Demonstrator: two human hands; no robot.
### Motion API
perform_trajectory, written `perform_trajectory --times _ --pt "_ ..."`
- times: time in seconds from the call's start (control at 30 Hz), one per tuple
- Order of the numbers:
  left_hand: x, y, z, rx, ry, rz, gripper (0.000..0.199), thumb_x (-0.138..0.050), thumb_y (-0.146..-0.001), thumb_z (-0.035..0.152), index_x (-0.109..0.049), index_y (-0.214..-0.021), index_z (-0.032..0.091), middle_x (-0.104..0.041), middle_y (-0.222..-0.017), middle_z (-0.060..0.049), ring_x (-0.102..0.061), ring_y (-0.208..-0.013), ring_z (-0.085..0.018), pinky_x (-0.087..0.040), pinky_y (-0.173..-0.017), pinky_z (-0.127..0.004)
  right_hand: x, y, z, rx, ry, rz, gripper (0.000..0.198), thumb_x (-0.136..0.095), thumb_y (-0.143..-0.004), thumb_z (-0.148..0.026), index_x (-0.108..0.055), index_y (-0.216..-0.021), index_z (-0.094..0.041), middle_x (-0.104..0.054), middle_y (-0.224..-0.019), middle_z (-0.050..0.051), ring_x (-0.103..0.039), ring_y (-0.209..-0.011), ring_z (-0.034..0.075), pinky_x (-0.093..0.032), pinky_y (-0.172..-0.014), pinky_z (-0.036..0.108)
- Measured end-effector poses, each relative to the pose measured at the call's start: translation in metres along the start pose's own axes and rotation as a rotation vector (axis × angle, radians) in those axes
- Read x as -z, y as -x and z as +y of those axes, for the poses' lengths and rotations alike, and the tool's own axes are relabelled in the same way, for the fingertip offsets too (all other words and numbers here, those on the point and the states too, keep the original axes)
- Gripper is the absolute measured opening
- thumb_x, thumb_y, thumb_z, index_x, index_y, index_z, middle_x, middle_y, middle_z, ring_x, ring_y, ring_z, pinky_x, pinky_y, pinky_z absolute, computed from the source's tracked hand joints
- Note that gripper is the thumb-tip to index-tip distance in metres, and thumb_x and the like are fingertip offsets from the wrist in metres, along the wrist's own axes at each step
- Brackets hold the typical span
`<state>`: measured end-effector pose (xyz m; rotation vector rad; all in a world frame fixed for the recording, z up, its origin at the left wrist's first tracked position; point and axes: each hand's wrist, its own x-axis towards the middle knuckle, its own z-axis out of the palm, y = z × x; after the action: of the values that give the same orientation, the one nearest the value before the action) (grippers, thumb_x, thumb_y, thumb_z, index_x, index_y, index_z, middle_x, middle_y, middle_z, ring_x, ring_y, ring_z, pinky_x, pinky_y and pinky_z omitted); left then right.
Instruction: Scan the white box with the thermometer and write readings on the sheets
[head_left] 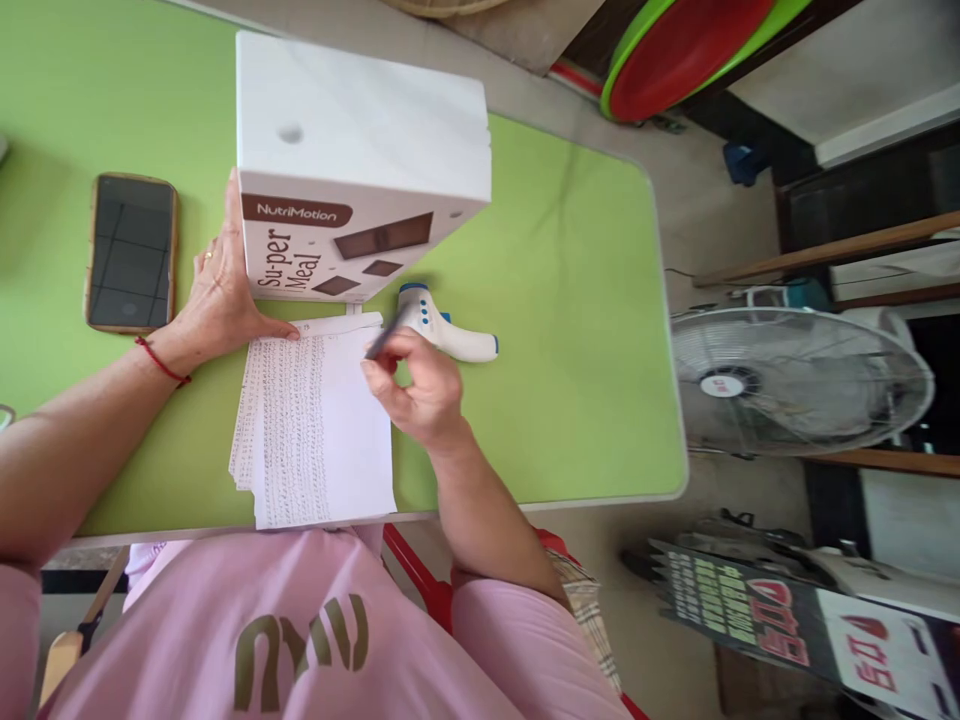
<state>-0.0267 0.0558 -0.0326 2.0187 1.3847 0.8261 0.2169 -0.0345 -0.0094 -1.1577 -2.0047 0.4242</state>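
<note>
My left hand (225, 290) has its fingers stretched along the left side of a white NutriMotion box (360, 120), and its thumb rests on the top edge of the paper sheets (352, 450). Rows of small handwriting cover the left half of the top sheet; the right half is blank. Pinched in my right hand (420, 385) is a dark pen (384, 338), slightly blurred, above the upper right corner of the sheets. Just beyond that hand lies a white and blue infrared thermometer (442, 325).
A smartphone (131, 252) lies on the green table (570, 400), left of my left hand. Past the table's right edge stand a fan (795, 380) and a printed sign (780, 620). Red and green round basins (682, 50) are at the upper right.
</note>
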Motion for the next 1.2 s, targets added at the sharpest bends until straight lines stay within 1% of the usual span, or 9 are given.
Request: perform_trajectory --times 0.1,0.2,0.27,0.4,0.5,0.57,0.67,0.9,1.2 --pt "-0.003 -0.001 -0.007 -0.022 0.032 0.009 0.133 -0.092 -0.026 0.074 -0.044 -0.139 0.024 -0.048 -0.138 -0.018 -0.030 -0.137 -0.057 -0.020 -0.114 -0.071 -0.016 0.003 0.001 -0.226 -0.265 0.232 0.013 -0.056 -0.086 -0.036 -0.053 -0.084 -0.025 -0.059 -0.068 -0.004 -0.057 -0.056 0.011 -0.049 -0.055 0.029" --pt "-0.005 -0.001 -0.011 -0.044 0.062 0.015 0.131 -0.092 -0.027 0.074 -0.044 -0.139 0.025 -0.049 -0.137 -0.017 -0.027 -0.141 -0.056 -0.016 -0.117 -0.069 -0.032 0.003 0.004 -0.362 -0.359 0.254 0.012 -0.058 -0.081 -0.035 -0.054 -0.083 -0.023 -0.058 -0.066 -0.005 -0.054 -0.053 0.010 -0.047 -0.053 0.026" --pt "-0.005 -0.001 -0.011 -0.043 0.078 0.017 0.130 -0.092 -0.027 0.073 -0.044 -0.138 0.026 -0.049 -0.138 -0.017 -0.025 -0.142 -0.055 -0.016 -0.118 -0.068 -0.038 0.003 0.005 -0.395 -0.349 0.231 0.012 -0.057 -0.079 -0.035 -0.056 -0.082 -0.023 -0.058 -0.064 -0.005 -0.052 -0.052 0.009 -0.045 -0.050 0.025" --pt "-0.004 0.000 -0.009 -0.009 0.075 0.008 0.126 -0.092 -0.027 0.073 -0.047 -0.134 0.026 -0.048 -0.138 -0.017 -0.022 -0.143 -0.055 -0.016 -0.118 -0.071 -0.041 0.003 0.005 -0.380 -0.283 0.251 0.014 -0.056 -0.080 -0.037 -0.054 -0.079 -0.023 -0.055 -0.062 -0.005 -0.047 -0.049 0.008 -0.041 -0.046 0.024" --pt "-0.004 0.000 -0.009 0.005 0.075 -0.010 0.123 -0.092 -0.029 0.073 -0.047 -0.134 0.026 -0.048 -0.137 -0.017 -0.021 -0.144 -0.055 -0.016 -0.118 -0.071 -0.039 0.003 0.004 -0.317 -0.205 0.282 0.014 -0.057 -0.081 -0.034 -0.053 -0.073 -0.023 -0.053 -0.058 -0.006 -0.046 -0.049 0.008 -0.042 -0.048 0.024" --pt "-0.005 0.000 -0.010 -0.001 0.075 -0.010 0.123 -0.092 -0.031 0.072 -0.046 -0.134 0.026 -0.050 -0.135 -0.017 -0.022 -0.144 -0.054 -0.016 -0.118 -0.071 -0.039 0.002 0.004 -0.280 -0.161 0.267 0.016 -0.056 -0.083 -0.033 -0.052 -0.071 -0.024 -0.053 -0.057 -0.006 -0.047 -0.050 0.009 -0.043 -0.051 0.026" --pt "-0.005 0.000 -0.011 -0.033 0.070 0.008 0.126 -0.090 -0.031 0.076 -0.045 -0.137 0.025 -0.050 -0.136 -0.017 -0.023 -0.143 -0.054 -0.017 -0.118 -0.070 -0.038 0.001 0.004 -0.285 -0.125 0.225 0.017 -0.054 -0.085 -0.035 -0.053 -0.072 -0.024 -0.053 -0.058 -0.005 -0.048 -0.051 0.010 -0.044 -0.053 0.027" --pt "-0.005 0.001 -0.008 -0.033 0.078 0.017 0.128 -0.089 -0.030 0.078 -0.044 -0.138 0.027 -0.047 -0.141 -0.016 -0.024 -0.143 -0.053 -0.019 -0.119 -0.066 -0.039 0.000 0.003 -0.259 -0.180 0.222 0.016 -0.056 -0.086 -0.033 -0.052 -0.072 -0.025 -0.053 -0.059 -0.006 -0.049 -0.052 0.011 -0.044 -0.053 0.027" --pt "-0.006 0.001 -0.008 -0.044 0.078 0.030 0.128 -0.090 -0.029 0.076 -0.045 -0.138 0.027 -0.050 -0.139 -0.016 -0.027 -0.142 -0.054 -0.019 -0.119 -0.066 -0.040 0.000 0.004 -0.261 -0.165 0.175 0.015 -0.055 -0.086 -0.032 -0.051 -0.073 -0.024 -0.054 -0.061 -0.005 -0.049 -0.054 0.010 -0.044 -0.055 0.027"
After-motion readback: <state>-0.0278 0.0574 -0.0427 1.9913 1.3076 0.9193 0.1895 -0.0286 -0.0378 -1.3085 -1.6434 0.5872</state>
